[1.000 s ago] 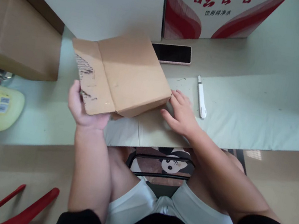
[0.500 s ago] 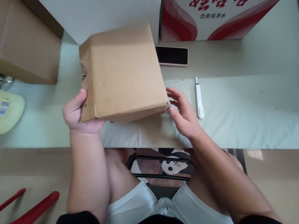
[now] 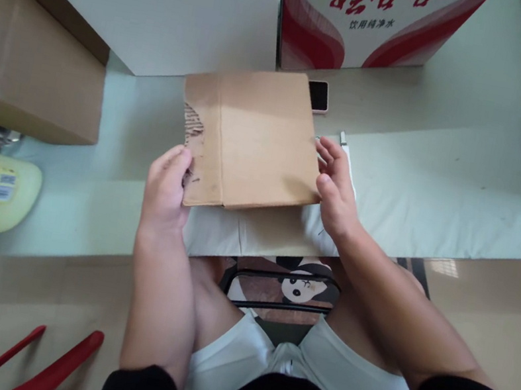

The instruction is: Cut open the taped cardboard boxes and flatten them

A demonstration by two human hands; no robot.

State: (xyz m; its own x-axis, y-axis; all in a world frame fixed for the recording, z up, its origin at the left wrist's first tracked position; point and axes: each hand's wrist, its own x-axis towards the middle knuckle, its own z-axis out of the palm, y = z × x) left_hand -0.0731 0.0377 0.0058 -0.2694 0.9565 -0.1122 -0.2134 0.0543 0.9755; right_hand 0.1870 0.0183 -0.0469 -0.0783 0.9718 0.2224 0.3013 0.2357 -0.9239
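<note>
Behind cardboard [image 3: 270, 139], a part-hidden phone [image 3: 320, 97]

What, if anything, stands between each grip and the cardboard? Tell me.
Nothing visible. The left grip holds the cardboard by its torn edge; the right grip is at the opposite edge. A white cutter lies partly hidden behind the right grip.

Brn cardboard [image 3: 269, 143] is askew, creased nr torn L edge.
</note>
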